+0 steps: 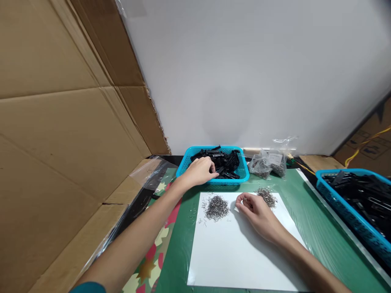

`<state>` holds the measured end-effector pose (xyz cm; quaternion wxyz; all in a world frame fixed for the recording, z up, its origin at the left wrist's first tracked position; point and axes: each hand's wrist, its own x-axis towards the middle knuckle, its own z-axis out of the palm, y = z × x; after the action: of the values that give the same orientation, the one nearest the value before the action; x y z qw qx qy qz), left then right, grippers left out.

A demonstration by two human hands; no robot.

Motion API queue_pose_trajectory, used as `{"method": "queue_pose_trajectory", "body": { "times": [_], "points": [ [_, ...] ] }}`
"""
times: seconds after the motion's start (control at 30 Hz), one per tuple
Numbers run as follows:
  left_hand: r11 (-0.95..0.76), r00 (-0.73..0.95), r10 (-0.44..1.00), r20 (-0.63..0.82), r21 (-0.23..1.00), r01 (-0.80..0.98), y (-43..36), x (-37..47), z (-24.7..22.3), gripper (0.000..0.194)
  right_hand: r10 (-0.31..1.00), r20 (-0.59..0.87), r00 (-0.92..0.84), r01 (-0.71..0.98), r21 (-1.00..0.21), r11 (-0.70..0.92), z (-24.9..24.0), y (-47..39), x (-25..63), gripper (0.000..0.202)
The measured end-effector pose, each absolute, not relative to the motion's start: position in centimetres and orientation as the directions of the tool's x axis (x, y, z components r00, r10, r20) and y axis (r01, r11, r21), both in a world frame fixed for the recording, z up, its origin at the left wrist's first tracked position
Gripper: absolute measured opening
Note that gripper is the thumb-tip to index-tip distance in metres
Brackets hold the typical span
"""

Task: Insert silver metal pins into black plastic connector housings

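Note:
My left hand [201, 171] reaches over the near left part of a blue basket [214, 182] of black plastic parts [227, 162]. Its fingers are curled down at the parts, and what they hold, if anything, is too small to name. Over a white sheet [226, 256], my right hand [256, 213] has its thumb and forefinger pinched together; nothing can be made out between them. It hovers between two piles of small metal pieces, a dark pile [216, 208] to its left and a lighter pile [266, 197] just behind it.
Clear bags of small metal pieces [267, 165] lie right of the basket. A second blue basket [351, 207] of black parts stands at the far right. Cardboard [61, 142] walls the left side, and a white wall [244, 73] rises behind the green table surface [175, 248].

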<state>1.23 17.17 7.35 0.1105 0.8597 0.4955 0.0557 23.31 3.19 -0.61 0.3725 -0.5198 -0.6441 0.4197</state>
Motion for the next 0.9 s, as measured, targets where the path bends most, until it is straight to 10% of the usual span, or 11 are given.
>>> {"method": "queue_pose_trajectory", "body": {
  "times": [0.3,0.6,0.9],
  "points": [
    [-0.428,0.513,0.827,-0.232,0.331,0.841,19.2,2.8,8.0,0.035,0.988,0.053,-0.142,0.03,-0.998,0.058,-1.4,3.6,23.6,0.041],
    [-0.406,0.543,0.838,0.061,0.734,0.545,16.1,0.5,9.3,0.016,0.992,0.001,-0.122,-0.194,-0.981,-0.023,-0.6,3.4,24.2,0.049],
    [-0.009,0.572,0.81,-0.126,0.974,0.228,6.4,-0.3,5.7,0.052,0.945,-0.189,-0.266,-0.499,-0.812,-0.303,1.0,1.7,23.5,0.042]
  ]
}}
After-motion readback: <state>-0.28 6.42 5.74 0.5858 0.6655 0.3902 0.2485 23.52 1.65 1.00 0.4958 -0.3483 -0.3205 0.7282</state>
